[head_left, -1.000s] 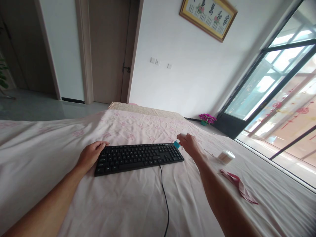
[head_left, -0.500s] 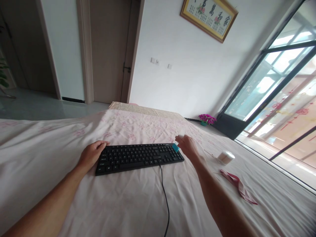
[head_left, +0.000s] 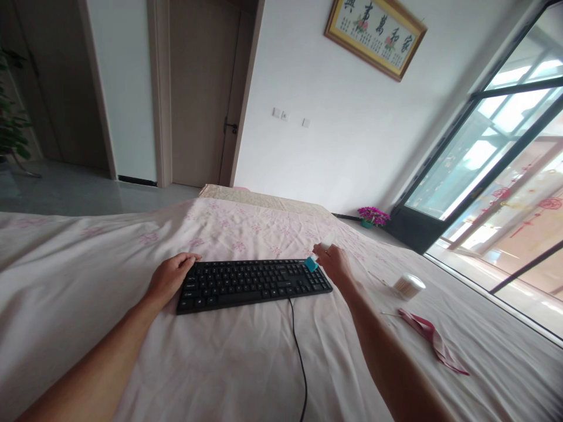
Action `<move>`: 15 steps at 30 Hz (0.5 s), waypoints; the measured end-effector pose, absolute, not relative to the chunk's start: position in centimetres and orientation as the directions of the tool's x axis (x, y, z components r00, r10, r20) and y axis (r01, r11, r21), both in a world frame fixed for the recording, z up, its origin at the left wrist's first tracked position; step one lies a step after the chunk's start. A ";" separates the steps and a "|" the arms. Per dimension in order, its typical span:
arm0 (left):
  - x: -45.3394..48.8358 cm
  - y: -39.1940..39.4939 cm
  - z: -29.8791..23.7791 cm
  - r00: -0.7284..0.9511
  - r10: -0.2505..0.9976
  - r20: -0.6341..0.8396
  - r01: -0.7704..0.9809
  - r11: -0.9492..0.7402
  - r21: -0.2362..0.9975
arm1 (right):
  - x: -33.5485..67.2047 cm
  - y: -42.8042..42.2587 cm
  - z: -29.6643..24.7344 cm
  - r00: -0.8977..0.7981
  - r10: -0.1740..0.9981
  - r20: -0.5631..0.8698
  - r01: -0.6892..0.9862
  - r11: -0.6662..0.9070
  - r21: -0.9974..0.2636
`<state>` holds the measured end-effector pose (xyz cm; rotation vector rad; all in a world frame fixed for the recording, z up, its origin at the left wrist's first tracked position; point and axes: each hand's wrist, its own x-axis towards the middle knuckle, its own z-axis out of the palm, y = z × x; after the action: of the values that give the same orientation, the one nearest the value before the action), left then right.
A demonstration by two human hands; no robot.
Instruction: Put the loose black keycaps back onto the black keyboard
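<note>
A black keyboard [head_left: 246, 286] lies on the pale flowered bedcover, its cable [head_left: 299, 351] running toward me. My left hand [head_left: 170, 275] is closed on the keyboard's upper left corner, thumb and fingers together. In my right hand [head_left: 336, 264] is a small brush [head_left: 311, 264] with a light handle and a blue head. The blue head is over the number keys near the upper right corner; whether it presses on them I cannot tell. Part of the handle is hidden by my fingers.
Right of my right forearm are a clear round tub of cotton swabs [head_left: 410, 287], a loose swab [head_left: 377, 278] and a twisted pink cloth strip [head_left: 433, 340]. Beyond the bed stand a pot of purple flowers [head_left: 373, 215], a door [head_left: 200, 94] and a glass door [head_left: 497, 146].
The brush head has shifted slightly left over the keyboard with my right hand. My left hand stays at the corner. The whole view has shifted a little.
</note>
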<state>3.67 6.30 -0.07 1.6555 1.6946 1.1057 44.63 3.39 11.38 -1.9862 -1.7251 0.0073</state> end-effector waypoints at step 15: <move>3.6 6.5 -0.4 -0.116 0.974 0.193 0.543 -0.100 0.834 | 43.6 4.3 11.7 0.146 0.930 0.338 0.920 -0.003 -0.391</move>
<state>3.58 6.50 -0.36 1.6613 1.6784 1.1332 43.60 4.32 11.72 -1.9095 -1.7619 0.0236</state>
